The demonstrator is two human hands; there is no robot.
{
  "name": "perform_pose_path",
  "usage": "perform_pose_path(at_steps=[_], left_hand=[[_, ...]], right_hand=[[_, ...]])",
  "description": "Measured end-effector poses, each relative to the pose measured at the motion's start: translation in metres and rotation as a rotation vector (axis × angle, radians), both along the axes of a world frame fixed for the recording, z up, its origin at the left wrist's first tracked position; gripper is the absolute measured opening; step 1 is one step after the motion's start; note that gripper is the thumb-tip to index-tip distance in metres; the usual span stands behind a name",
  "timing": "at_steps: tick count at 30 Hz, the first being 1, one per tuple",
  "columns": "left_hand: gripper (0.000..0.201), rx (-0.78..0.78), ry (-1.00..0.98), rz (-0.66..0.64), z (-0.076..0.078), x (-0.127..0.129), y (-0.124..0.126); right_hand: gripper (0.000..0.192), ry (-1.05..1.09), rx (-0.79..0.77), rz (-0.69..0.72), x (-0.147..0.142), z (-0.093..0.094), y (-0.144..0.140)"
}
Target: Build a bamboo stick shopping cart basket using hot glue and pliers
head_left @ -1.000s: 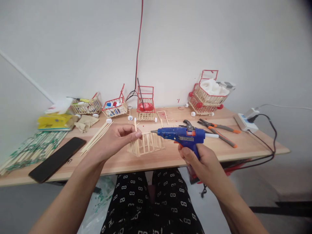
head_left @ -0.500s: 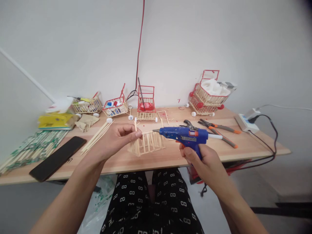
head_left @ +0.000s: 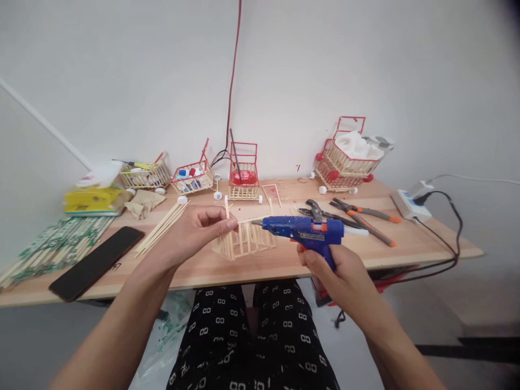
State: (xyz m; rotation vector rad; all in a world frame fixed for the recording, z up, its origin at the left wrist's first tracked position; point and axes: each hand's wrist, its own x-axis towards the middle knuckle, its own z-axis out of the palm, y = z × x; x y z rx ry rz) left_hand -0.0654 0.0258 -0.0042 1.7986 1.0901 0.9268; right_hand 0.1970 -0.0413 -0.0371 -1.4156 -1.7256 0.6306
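Note:
My left hand (head_left: 195, 230) pinches a short wooden stick (head_left: 226, 207) upright against the corner of a small frame of pale wooden sticks (head_left: 246, 241), which rests on the wooden table (head_left: 264, 262). My right hand (head_left: 331, 265) grips the handle of a blue hot glue gun (head_left: 311, 230). The gun lies level, its nozzle pointing left at the top rail of the stick frame, just right of my left fingertips.
Along the back stand several small stick carts with red trim (head_left: 242, 173) (head_left: 345, 157) (head_left: 190, 177). Pliers with orange handles (head_left: 361, 214) lie right of the gun. A black phone (head_left: 95, 262), loose sticks (head_left: 162, 225) and a yellow box (head_left: 91, 200) sit left. A power strip (head_left: 410, 201) with cables is at the right.
The glue gun drifted slightly right and up, then came back left and a little lower, its nozzle now close to the frame's top rail. My left hand has held still.

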Motion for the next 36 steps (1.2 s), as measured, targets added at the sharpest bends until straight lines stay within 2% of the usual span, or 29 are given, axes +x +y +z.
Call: perform_pose_path(at_steps=[15,20,25,29,36], left_hand=[[0.031,0.027,0.064,-0.018,0.005,0.002,-0.001],[0.032,0.124,0.188,-0.023,0.009,0.002,-0.003],[0.026,0.271,0.252,-0.01,0.011,0.003,-0.006],[0.024,0.314,0.241,-0.026,0.006,0.007,-0.007],[0.025,0.325,0.167,0.136,-0.012,0.013,-0.006]], right_hand=[[0.034,-0.048,0.097,-0.027,-0.001,0.007,0.004],[0.036,0.018,0.052,-0.001,0.001,0.008,0.004],[0.038,0.119,-0.007,-0.033,0.007,0.005,0.004],[0.038,0.129,-0.011,-0.03,0.01,0.005,0.003],[0.039,0.083,-0.052,-0.024,0.009,-0.005,-0.001]])
